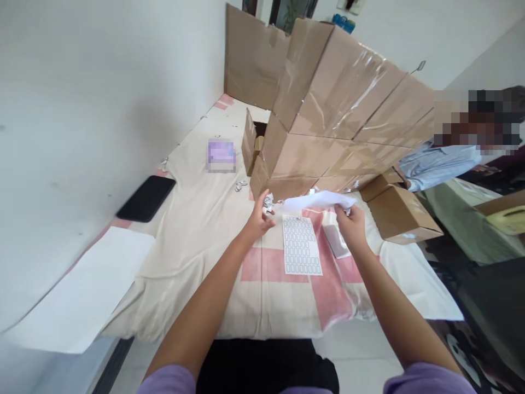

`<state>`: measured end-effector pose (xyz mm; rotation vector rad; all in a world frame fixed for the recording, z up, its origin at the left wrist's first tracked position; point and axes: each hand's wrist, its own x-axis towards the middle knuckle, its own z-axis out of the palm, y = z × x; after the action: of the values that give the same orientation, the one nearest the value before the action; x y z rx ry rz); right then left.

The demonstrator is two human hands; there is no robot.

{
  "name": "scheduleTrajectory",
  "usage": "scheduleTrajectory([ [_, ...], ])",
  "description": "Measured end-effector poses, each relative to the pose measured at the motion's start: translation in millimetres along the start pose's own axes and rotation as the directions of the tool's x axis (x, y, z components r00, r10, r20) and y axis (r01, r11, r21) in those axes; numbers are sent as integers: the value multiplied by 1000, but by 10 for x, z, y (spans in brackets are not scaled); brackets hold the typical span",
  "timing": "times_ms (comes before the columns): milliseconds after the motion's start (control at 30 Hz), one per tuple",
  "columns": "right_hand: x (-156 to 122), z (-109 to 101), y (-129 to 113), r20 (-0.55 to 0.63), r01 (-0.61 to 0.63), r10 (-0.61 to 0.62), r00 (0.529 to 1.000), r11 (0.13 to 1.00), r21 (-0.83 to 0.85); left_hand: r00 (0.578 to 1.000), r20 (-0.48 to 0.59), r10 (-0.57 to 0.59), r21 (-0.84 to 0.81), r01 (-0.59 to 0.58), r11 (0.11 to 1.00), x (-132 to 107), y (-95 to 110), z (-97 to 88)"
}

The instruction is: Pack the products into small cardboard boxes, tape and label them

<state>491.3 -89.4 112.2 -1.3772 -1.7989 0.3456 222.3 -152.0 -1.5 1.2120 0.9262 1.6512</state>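
Observation:
My right hand (351, 225) grips the right end of a white sheet of paper (314, 201), which it holds up flat over the cloth. My left hand (260, 216) is at the sheet's left end, fingers curled round a small crumpled silvery piece (268, 203). Below the raised sheet a sticker sheet (302, 244) with rows of small labels lies on the cream and pink cloth (197, 230). A smaller grey-white slip (337, 241) lies beside it, partly under my right wrist.
Stacked taped cardboard boxes (340, 109) rise just behind my hands. A small brown box (400, 214) sits at right, an open box (251, 141) at left. A black pad (146, 198) and a large white sheet (82, 290) lie by the wall. Another person (443, 158) is at right.

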Motion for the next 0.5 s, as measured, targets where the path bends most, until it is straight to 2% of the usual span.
scheduleTrajectory([
  [133,63,-603,229,-94,-11,-3,996,989,-147,997,49,-60,-2,60,998,-85,-43,76],
  [267,276,-1405,426,-141,-31,-12,990,954,-300,987,28,-155,96,152,984,-163,-74,89],
  [400,808,-2357,662,-295,-169,7,955,833,-528,981,-21,-191,106,192,976,-175,-107,55],
  [500,1372,-2901,971,-369,-310,71,927,698,-645,973,-89,-211,103,220,970,-190,-102,43],
])
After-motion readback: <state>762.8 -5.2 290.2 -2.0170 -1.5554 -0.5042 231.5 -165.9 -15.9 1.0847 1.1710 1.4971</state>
